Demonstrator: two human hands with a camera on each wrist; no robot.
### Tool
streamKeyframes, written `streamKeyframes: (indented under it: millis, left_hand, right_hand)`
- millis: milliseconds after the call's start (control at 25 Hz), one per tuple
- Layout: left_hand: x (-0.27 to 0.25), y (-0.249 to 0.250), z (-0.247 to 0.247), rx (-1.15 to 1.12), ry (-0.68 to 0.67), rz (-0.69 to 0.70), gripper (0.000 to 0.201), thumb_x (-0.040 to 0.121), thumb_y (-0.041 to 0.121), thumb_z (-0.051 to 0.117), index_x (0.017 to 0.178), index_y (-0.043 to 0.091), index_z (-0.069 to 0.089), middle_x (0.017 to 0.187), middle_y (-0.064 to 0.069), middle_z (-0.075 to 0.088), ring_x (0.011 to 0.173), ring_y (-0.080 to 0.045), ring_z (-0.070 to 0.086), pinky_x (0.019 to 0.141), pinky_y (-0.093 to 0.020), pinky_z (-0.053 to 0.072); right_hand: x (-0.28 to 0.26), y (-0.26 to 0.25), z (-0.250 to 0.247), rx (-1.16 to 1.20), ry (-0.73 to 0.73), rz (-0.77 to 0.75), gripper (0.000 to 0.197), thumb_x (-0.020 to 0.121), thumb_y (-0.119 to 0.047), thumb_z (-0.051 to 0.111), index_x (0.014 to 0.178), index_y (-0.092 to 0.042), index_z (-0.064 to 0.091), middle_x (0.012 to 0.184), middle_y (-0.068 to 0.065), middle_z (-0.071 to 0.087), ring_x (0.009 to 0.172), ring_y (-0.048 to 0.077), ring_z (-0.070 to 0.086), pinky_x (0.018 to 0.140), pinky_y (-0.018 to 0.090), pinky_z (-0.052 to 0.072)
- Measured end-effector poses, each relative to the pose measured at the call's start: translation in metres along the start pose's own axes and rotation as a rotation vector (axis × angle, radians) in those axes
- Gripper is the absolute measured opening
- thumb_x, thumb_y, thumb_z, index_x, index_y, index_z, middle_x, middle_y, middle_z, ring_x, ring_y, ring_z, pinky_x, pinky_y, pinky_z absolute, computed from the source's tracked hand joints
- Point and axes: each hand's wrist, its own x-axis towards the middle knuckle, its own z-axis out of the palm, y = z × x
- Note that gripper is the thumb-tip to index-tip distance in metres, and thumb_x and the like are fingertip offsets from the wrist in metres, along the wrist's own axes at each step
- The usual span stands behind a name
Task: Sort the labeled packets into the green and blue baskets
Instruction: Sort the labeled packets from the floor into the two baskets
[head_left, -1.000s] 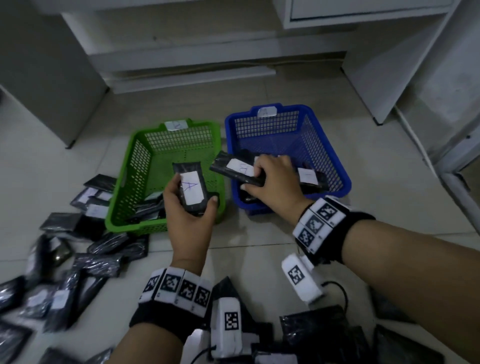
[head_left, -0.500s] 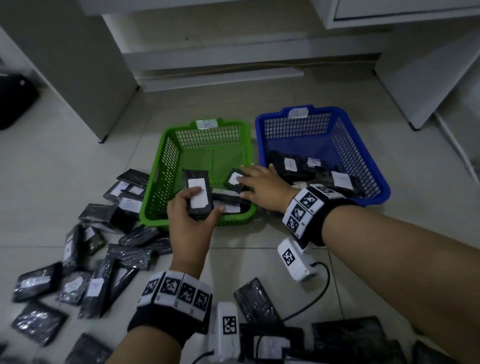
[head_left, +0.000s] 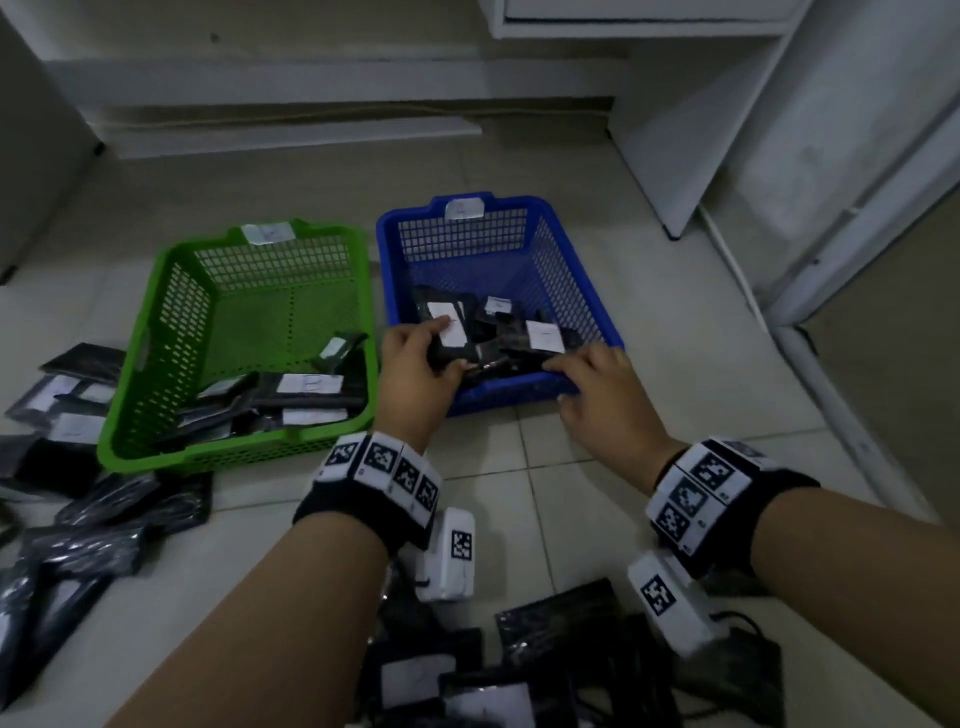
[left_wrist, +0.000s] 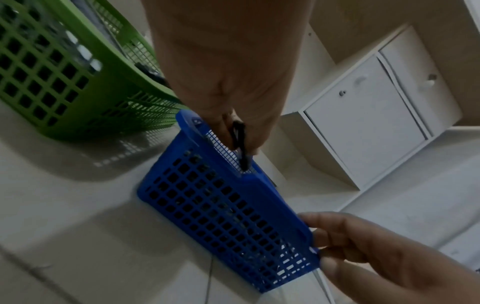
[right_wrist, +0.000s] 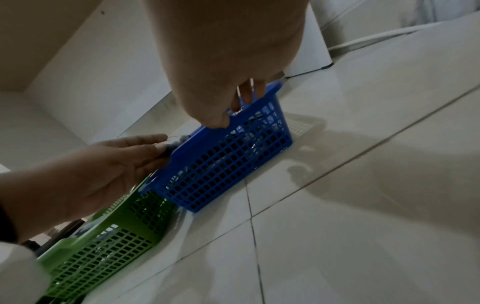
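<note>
I see L hand (head_left: 413, 371) pinching labeled packet (head_left: 451, 335) over blue basket (head_left: 576, 270) near-left corner. R hand (head_left: 605, 397) released, fingers on near rim. Green basket (head_left: 156, 338) just left; loose packets (head_left: 104, 519) on floor (head_left: 597, 467).

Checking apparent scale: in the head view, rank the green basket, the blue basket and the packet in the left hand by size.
1. green basket and blue basket: look alike, unranked.
2. packet, pinched by the left hand: smallest.
</note>
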Motion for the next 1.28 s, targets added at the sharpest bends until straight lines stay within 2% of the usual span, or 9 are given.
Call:
streamKeyframes:
  millis: [200,360,440,560,680,960,1040,1160,1280]
  left_hand:
    - [0.001,0.005,0.017,0.217,-0.115,-0.03,0.037,0.092,0.015,0.054,0.129,0.015,0.056,0.155,-0.013,0.018,0.14,-0.026,0.028,0.111,-0.029,0.027]
    - [-0.053,0.016,0.041,0.082,-0.036,0.326,0.019,0.083,0.009,0.058,0.099,0.014,0.067,0.113,-0.006,0.05,0.103,-0.019,0.053,0.093,-0.034,0.046]
    - [-0.093,0.026,0.058,0.042,-0.376,0.336,0.017,0.08,0.019,0.067,0.096,0.024,0.063,0.094,0.005,0.051,0.082,-0.009,0.053,0.079,-0.03,0.049]
    - [-0.136,0.029,0.08,0.212,-0.921,0.243,0.056,0.063,0.054,0.077,0.11,0.036,0.051,0.103,0.007,0.048,0.092,-0.009,0.05,0.083,-0.029,0.047]
    - [-0.15,0.021,0.092,0.444,-1.112,0.289,0.08,0.054,0.053,0.083,0.119,0.03,0.043,0.112,0.004,0.043,0.104,-0.013,0.045,0.087,-0.028,0.042]
    - [-0.131,0.028,0.083,0.188,-0.938,0.116,0.05,0.068,0.039,0.063,0.115,0.023,0.058,0.112,-0.002,0.057,0.101,-0.017,0.056,0.087,-0.025,0.044]
    - [-0.119,0.034,0.077,-0.214,-0.755,-0.197,0.039,0.081,0.026,0.055,0.119,0.02,0.061,0.114,-0.007,0.059,0.102,-0.021,0.062,0.094,-0.034,0.049]
    - [-0.107,0.04,0.062,-0.893,-0.528,-0.699,0.037,0.092,0.025,0.041,0.127,0.018,0.053,0.115,-0.013,0.061,0.097,-0.026,0.065,0.078,-0.037,0.055]
    - [-0.098,0.04,0.043,-1.141,-0.442,-0.802,0.044,0.099,0.034,0.029,0.122,0.008,0.055,0.11,-0.019,0.068,0.09,-0.029,0.069,0.069,-0.04,0.058]
  right_hand:
    - [-0.026,0.025,-0.009,0.022,-0.26,-0.036,0.059,0.091,-0.001,0.047,0.147,-0.011,0.031,0.152,0.007,0.033,0.138,0.024,0.03,0.11,0.018,0.016]
    - [-0.075,0.049,-0.013,0.065,-0.327,0.137,0.051,0.087,-0.005,0.054,0.138,-0.013,0.047,0.143,0.012,0.043,0.132,0.031,0.037,0.11,0.026,0.025]
    - [-0.107,0.06,-0.017,-0.089,-0.429,0.316,0.053,0.084,-0.017,0.06,0.136,-0.02,0.047,0.137,0.012,0.043,0.125,0.035,0.039,0.104,0.037,0.036]
    - [-0.147,0.067,-0.022,-0.253,-0.619,0.462,0.067,0.078,-0.033,0.065,0.139,-0.029,0.036,0.138,0.009,0.033,0.126,0.038,0.034,0.101,0.052,0.038]
    - [-0.169,0.074,-0.016,-0.242,-0.647,0.395,0.07,0.08,-0.023,0.066,0.141,-0.026,0.031,0.139,0.011,0.03,0.124,0.039,0.034,0.093,0.054,0.045]
    - [-0.151,0.072,-0.026,-0.4,-0.622,0.176,0.052,0.084,-0.033,0.056,0.133,-0.017,0.044,0.121,0.011,0.051,0.108,0.032,0.051,0.086,0.038,0.039]
    - [-0.134,0.063,-0.038,-0.014,-0.521,0.344,0.029,0.091,-0.033,0.047,0.114,-0.02,0.057,0.101,0.008,0.061,0.092,0.031,0.059,0.077,0.035,0.044]
    - [-0.104,0.046,-0.047,0.83,-0.356,0.724,0.022,0.096,-0.014,0.04,0.098,-0.002,0.059,0.079,0.016,0.062,0.064,0.031,0.064,0.057,0.027,0.05]
    - [-0.08,0.029,-0.046,1.164,-0.309,0.793,0.018,0.093,-0.006,0.041,0.1,-0.002,0.057,0.082,0.024,0.063,0.062,0.032,0.066,0.058,0.035,0.055]
